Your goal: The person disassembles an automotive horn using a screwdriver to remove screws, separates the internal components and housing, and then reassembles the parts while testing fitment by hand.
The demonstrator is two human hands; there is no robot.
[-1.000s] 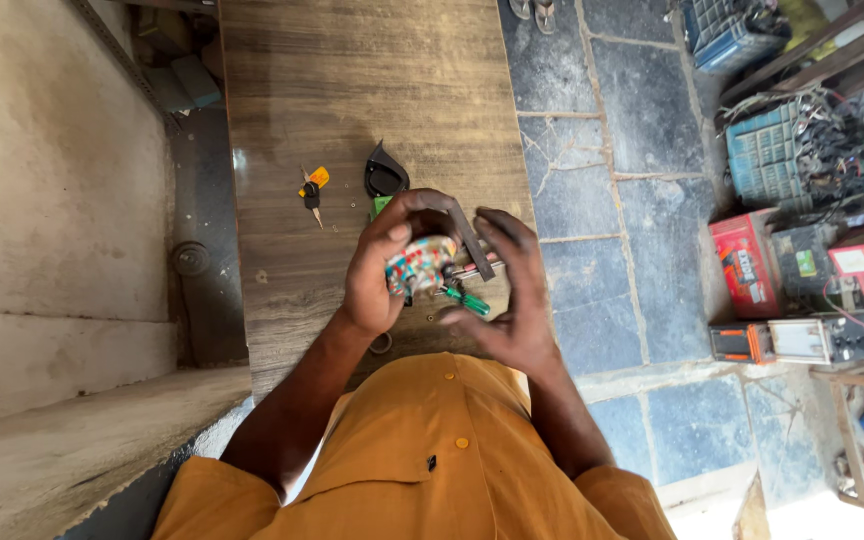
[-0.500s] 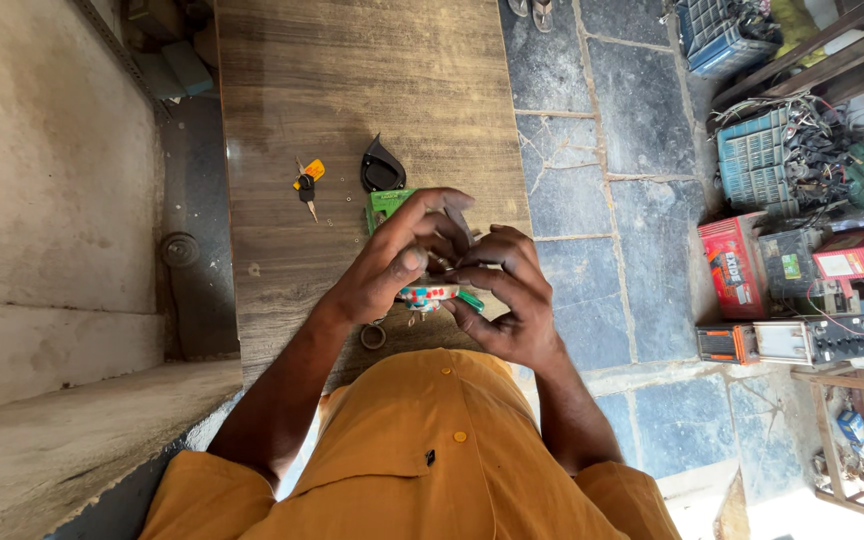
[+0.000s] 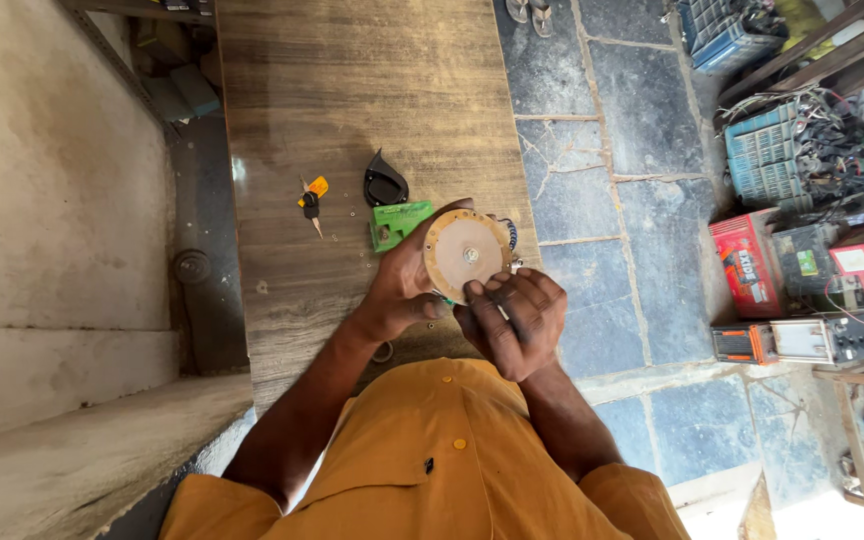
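Observation:
My left hand [image 3: 407, 285] grips a round tan disc-shaped part [image 3: 464, 254] with a small metal centre, held flat side up over the wooden table [image 3: 352, 110]. Coloured wires show at the disc's right edge. My right hand [image 3: 514, 320] is closed at the disc's lower edge, fingers curled against it and pinching a thin light piece. A green circuit board [image 3: 399, 222] lies on the table just left of the disc, with a black curved plastic piece [image 3: 384, 184] behind it.
A key with a yellow tag [image 3: 311, 198] lies left of the board. A stone tile floor [image 3: 602, 150] runs along the table's right side, with crates of wires [image 3: 802, 150], a red box [image 3: 747, 262] and battery-like units [image 3: 832, 335]. A concrete ledge [image 3: 52, 250] is at left.
The part was turned over: earlier its coloured wiring faced up between both hands, now the plain tan disc face shows. The hands moved slightly right and the green board is uncovered.

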